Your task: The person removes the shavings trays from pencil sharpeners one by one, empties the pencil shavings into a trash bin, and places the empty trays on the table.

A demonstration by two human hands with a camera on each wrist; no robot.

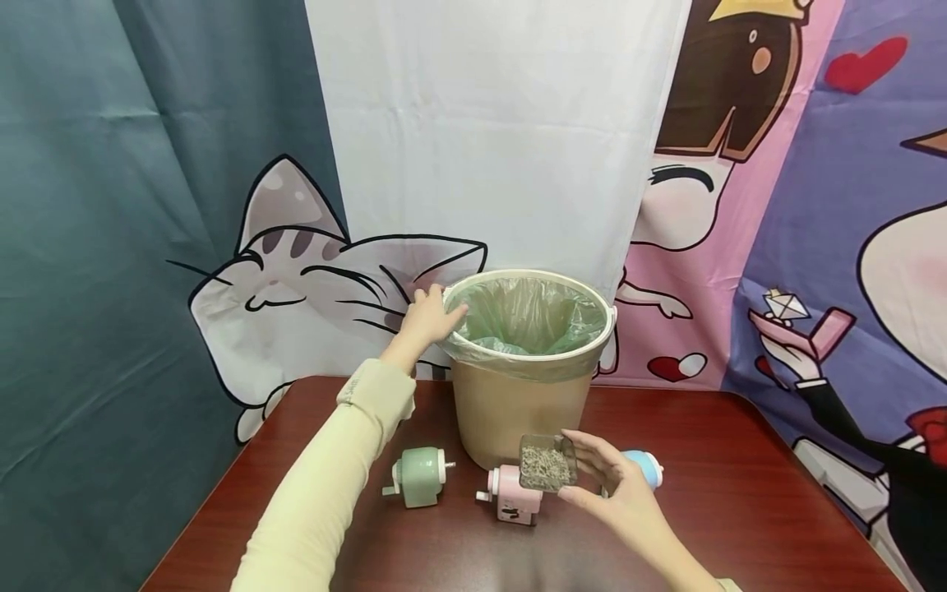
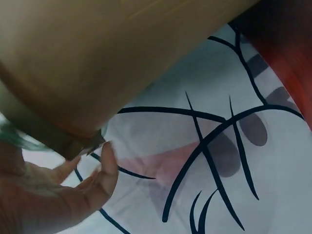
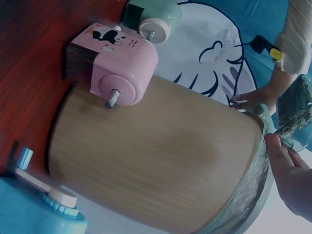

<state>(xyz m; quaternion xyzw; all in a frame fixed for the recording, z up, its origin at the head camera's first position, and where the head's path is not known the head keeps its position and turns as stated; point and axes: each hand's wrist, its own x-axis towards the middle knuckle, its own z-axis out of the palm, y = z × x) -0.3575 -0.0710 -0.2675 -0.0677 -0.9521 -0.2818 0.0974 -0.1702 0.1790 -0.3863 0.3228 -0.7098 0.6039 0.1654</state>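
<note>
A small see-through box (image 1: 537, 441), partly filled with greyish-tan shavings (image 1: 546, 468), sits in the right hand (image 1: 618, 485), raised before the bin (image 1: 518, 403). The tan, pale-rimmed bin stands upright on the bench (image 1: 740, 469), its translucent green liner (image 1: 527, 316) folded over the rim, which the left hand (image 1: 427, 319) grips.

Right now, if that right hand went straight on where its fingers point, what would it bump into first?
Probably the tan bin, ahead of the right hand and its little see-through box of shavings. Depth is unclear, so they might pass over the rim instead.
</note>
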